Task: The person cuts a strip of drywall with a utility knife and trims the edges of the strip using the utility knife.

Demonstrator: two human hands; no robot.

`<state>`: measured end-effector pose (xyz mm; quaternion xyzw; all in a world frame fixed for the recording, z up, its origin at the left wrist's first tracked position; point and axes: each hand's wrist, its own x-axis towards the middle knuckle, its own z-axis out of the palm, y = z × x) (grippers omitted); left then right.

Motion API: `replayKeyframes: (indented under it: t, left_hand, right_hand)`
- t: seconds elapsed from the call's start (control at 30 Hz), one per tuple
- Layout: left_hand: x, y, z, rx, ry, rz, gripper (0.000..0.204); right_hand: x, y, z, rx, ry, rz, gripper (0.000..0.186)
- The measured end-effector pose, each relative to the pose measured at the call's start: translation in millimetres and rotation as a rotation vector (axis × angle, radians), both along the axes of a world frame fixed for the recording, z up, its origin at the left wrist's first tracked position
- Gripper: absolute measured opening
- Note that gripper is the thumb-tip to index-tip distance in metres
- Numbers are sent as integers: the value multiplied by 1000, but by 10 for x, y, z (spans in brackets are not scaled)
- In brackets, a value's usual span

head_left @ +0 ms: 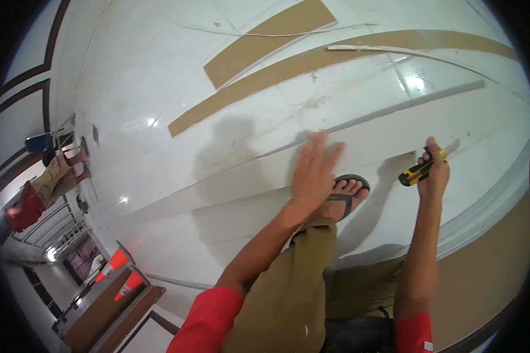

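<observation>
- A person's left hand lies flat, fingers spread, on a large white sheet laid over the glossy white tiled floor.
- The right hand has its fingers wrapped tight around a yellow-and-black utility knife, held over the sheet near its right edge, just beside a cut notch.
- A foot in a grey flip-flop sandal stands on the sheet just beside the left hand; olive trousers and red sleeves show below.
- Brown cardboard strips lie well apart, toward the floor's far edge.
- Another person in a red top stands by the left edge, near two orange traffic cones.
</observation>
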<state>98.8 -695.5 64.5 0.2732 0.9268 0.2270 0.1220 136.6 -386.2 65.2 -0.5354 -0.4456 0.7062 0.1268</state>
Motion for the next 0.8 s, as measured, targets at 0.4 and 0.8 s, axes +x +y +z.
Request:
replayKeyframes:
  t: [0.4,0.8]
  left_hand:
    - [260,-1178,-2,-245,-58,202,93]
    - [300,-1176,-123,-200,-53,149,81]
  right_hand:
    - [-12,72,-36,50,-37,-21,24]
    - [30,159,-314,51,-91,-56,27]
